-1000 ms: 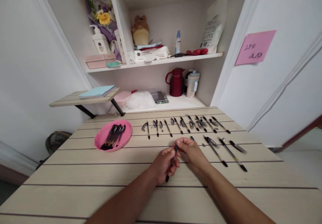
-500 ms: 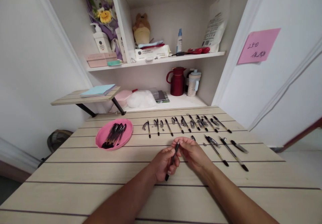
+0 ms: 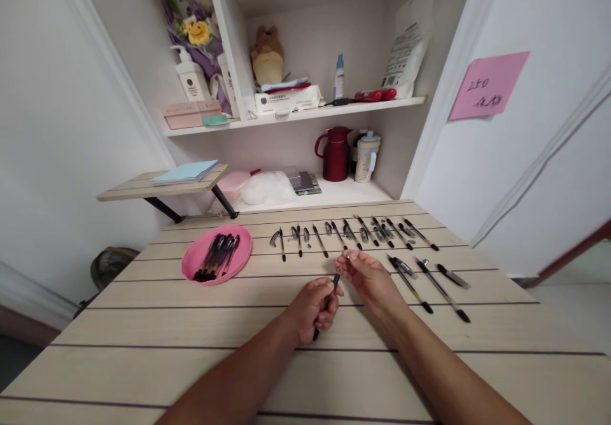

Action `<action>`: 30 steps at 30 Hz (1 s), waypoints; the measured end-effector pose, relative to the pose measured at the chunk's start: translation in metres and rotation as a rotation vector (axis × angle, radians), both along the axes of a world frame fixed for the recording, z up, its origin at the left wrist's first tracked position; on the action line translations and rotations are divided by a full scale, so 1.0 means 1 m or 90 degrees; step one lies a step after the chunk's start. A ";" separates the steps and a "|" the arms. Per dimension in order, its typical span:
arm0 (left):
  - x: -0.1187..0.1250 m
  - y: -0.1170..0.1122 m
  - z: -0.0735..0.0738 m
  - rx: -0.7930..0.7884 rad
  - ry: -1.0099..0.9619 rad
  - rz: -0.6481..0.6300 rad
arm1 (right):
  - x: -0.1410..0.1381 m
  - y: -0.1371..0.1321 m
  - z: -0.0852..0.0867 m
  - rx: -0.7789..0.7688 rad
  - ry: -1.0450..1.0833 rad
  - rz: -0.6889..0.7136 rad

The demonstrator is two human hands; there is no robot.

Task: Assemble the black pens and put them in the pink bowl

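My left hand (image 3: 312,309) is closed around a black pen (image 3: 333,284) that points up and away from me, just above the wooden table (image 3: 143,336). My right hand (image 3: 370,278) is a little beyond it, fingertips pinched on a small silvery pen tip (image 3: 347,256). A row of taken-apart pens and caps (image 3: 353,234) lies across the table behind my hands. Three more pens (image 3: 424,282) lie to the right of my right hand. A pink dish (image 3: 193,261) with several black pens sits at the left.
Behind the table an alcove holds a red jug (image 3: 335,153), a white mug (image 3: 366,158) and a plastic bag (image 3: 267,188). The shelf above (image 3: 296,118) carries bottles, a box and a plush toy. A small side shelf (image 3: 157,186) bears blue paper. A pink note (image 3: 487,86) hangs on the right wall.
My right hand has drawn away from the pen's top end, up and to the right, with a small tip pinched in its fingers. My left hand keeps the pen almost still.
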State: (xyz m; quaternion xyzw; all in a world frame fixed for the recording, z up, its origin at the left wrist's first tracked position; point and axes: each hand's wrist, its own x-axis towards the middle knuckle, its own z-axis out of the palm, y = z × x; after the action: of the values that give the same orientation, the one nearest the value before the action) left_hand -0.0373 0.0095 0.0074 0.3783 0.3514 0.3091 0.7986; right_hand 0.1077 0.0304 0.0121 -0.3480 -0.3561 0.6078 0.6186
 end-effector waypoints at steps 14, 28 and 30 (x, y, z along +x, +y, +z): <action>0.001 0.001 -0.003 0.011 -0.007 0.017 | 0.064 0.016 -0.003 -0.025 -0.851 -0.228; 0.004 0.001 -0.007 0.037 -0.045 0.060 | 0.029 -0.002 0.007 -0.007 -1.233 -0.080; 0.006 0.003 -0.007 0.034 -0.107 0.109 | 0.022 -0.011 0.015 0.012 -1.162 -0.041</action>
State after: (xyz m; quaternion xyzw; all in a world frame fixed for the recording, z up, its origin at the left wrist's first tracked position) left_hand -0.0315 0.0123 -0.0001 0.3403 0.3060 0.4162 0.7857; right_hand 0.1296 0.0192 0.0270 -0.6982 -0.7023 0.0761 0.1165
